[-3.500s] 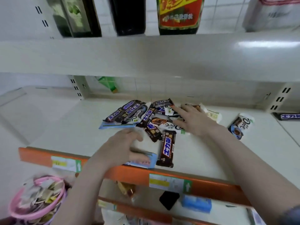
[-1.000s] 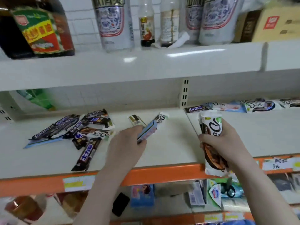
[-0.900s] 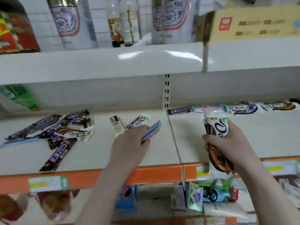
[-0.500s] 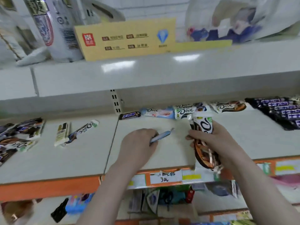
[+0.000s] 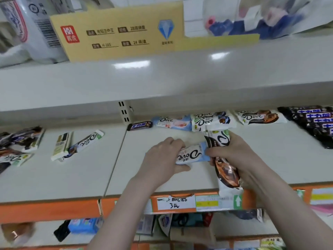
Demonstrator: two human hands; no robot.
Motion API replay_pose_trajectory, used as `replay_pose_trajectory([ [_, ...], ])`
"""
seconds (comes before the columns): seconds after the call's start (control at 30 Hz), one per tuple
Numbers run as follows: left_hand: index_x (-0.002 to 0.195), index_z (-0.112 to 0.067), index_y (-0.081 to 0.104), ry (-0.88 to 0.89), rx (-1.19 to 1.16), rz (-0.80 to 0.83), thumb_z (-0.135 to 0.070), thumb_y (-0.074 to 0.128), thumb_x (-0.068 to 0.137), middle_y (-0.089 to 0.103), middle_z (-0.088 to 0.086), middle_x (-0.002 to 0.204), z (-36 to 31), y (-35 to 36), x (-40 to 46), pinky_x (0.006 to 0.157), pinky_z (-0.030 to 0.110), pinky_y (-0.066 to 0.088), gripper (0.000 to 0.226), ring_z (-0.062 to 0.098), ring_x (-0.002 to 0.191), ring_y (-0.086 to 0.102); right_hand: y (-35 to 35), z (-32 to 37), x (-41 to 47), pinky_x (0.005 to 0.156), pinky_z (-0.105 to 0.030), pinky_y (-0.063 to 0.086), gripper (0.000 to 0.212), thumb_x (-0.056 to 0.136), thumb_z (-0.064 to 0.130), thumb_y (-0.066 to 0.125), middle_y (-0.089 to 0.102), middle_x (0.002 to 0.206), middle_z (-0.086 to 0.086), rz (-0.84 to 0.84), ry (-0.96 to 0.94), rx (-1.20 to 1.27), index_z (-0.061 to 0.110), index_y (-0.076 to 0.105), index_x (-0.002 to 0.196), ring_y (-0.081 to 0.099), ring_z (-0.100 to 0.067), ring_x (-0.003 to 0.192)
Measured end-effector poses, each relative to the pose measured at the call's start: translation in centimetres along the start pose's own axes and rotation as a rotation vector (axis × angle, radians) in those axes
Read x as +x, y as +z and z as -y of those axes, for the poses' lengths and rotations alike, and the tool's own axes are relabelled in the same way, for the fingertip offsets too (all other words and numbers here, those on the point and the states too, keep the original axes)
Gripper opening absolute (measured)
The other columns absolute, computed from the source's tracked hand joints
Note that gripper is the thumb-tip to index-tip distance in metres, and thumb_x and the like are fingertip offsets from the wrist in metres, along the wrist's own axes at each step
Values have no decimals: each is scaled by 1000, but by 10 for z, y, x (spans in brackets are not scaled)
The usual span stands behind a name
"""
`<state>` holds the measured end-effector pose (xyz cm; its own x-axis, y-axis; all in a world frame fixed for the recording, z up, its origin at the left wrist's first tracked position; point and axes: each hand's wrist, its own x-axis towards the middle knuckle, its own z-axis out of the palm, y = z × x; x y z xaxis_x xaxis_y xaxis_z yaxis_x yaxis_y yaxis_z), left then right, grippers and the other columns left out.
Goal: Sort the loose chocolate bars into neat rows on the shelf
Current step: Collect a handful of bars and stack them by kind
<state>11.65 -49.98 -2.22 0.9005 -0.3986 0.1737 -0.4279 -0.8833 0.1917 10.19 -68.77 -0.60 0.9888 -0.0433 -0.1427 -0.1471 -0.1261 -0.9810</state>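
Observation:
My left hand (image 5: 162,159) grips a light-blue Dove bar (image 5: 191,154), held flat just above the white shelf (image 5: 162,184). My right hand (image 5: 236,156) grips a small stack of white-and-brown Dove bars (image 5: 223,163), held upright over the shelf's front edge. The blue bar's right end meets my right fingers. Along the back lies a row: a small dark Snickers bar (image 5: 139,125), a blue Dove bar (image 5: 172,122), white Dove bars (image 5: 212,120) and brown Dove bars (image 5: 259,116). Loose bars lie on the left shelf section: a white Dove bar (image 5: 84,143) and a pale bar (image 5: 60,146).
A pile of dark Snickers bars (image 5: 317,123) fills the far right of the shelf. More mixed bars (image 5: 19,139) lie at the far left. An upper shelf (image 5: 162,78) hangs close overhead with a yellow box (image 5: 119,31). Orange price rail (image 5: 54,210) runs along the front.
The view has swung right from the loose pile to the right shelf section. My left hand has turned its blue bar flat, face up, and brought it against my right hand's stack.

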Motion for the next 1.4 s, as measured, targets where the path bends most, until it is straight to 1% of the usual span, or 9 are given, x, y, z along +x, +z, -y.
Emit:
replay_pose_trajectory([
  [0.17, 100, -23, 58, -46, -217, 90, -53, 76, 65, 60, -8, 89, 16, -3, -6, 64, 28, 38, 49, 12, 78, 52, -15, -8, 6, 79, -52, 52, 29, 64, -2, 73, 68, 88, -22, -73, 15, -36, 6, 61, 90, 63, -31, 72],
  [0.43, 90, -20, 66, -200, -737, 92, -16, 80, 70, 64, -10, 80, 24, -13, -15, 51, 18, 46, 25, -4, 57, 57, -23, -10, 9, 74, -41, 51, 29, 66, -3, 72, 69, 86, -18, -75, -21, -86, 6, 61, 90, 63, -28, 73],
  [0.5, 92, -17, 66, -280, -866, 9, -8, 79, 71, 66, -5, 80, 23, -12, -12, 53, 17, 49, 26, -2, 59, 58, -21, -8, 8, 69, -37, 50, 27, 66, -5, 71, 68, 79, -17, -62, -32, -102, 4, 61, 89, 62, -27, 68],
  [0.6, 97, -8, 64, -519, -1411, -237, -5, 75, 74, 70, 7, 86, 23, -4, -6, 65, 20, 56, 25, 13, 73, 64, -16, -5, 6, 61, -34, 49, 25, 65, -9, 67, 66, 67, -18, -8, -39, -116, -2, 60, 87, 59, -24, 56],
  [0.67, 101, -3, 65, -572, -1673, -295, -5, 70, 78, 72, 12, 93, 18, 4, -2, 70, 23, 58, 23, 20, 82, 66, -9, -5, 5, 55, -29, 49, 24, 64, -10, 67, 67, 65, -17, 10, -42, -146, -3, 60, 86, 58, -22, 53],
  [0.87, 120, 1, 52, -555, -1819, -268, 15, 59, 79, 66, 20, 110, 0, 18, 6, 68, 29, 59, 44, 26, 92, 68, -2, -5, 5, 52, -25, 50, 19, 66, -8, 67, 68, 66, -18, 15, -47, -128, -4, 61, 84, 60, -20, 54],
  [1.0, 109, 4, 58, -587, -2010, -296, 8, 57, 84, 68, 22, 102, 9, 19, 6, 73, 32, 59, 25, 23, 80, 71, -7, -9, 3, 63, -32, 53, 19, 72, -2, 70, 68, 65, -9, 29, -53, -53, 8, 61, 85, 64, -20, 58],
  [1.17, 97, -11, 63, -478, -1697, -261, -5, 55, 90, 70, 7, 78, 26, 13, 9, 62, 26, 55, 12, 19, 70, 66, -11, -11, 2, 62, -33, 52, 26, 74, 2, 71, 67, 74, -14, 20, -1, 19, 7, 57, 97, 64, -19, 56],
  [1.4, 110, -26, 59, -198, -755, 25, -6, 49, 92, 56, -1, 91, 56, -4, 43, 61, 19, 39, 29, 13, 73, 50, -9, -8, 3, 68, -36, 52, 23, 75, 3, 70, 67, 72, -15, 52, 25, -3, 12, 58, 93, 64, -22, 61],
])
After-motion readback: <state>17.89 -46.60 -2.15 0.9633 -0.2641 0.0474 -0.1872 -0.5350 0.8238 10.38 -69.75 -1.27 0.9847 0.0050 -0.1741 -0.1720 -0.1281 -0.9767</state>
